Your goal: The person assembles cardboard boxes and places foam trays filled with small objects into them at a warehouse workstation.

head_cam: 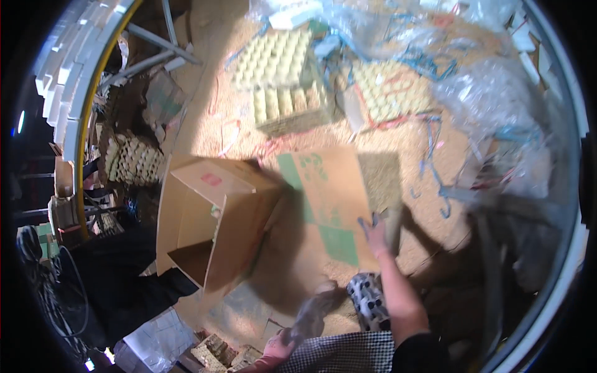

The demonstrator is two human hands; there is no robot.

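Observation:
My right hand (374, 233), in a glove with grey fingers, touches the right edge of a flat cardboard sheet (333, 196) printed with green patches; whether the fingers grip it is unclear. Near the bottom, my left hand (280, 344), in a pinkish glove, is beside blurred greyish plastic (310, 314) and seems to hold it, though blur hides the fingers. An open cardboard box (242, 233) lies on its side to the left of the sheet, its flaps facing left. Beyond them are stacked egg-tray-like pulp trays (275, 60).
Clear plastic sheeting (494, 98) and blue strapping (433, 140) litter the dusty floor. Another pulp tray (392, 88) lies at the upper right. Dark fabric (116, 279) is at the left, metal bars (489, 261) at the right, and a white wrapped bundle (158, 338) at the lower left.

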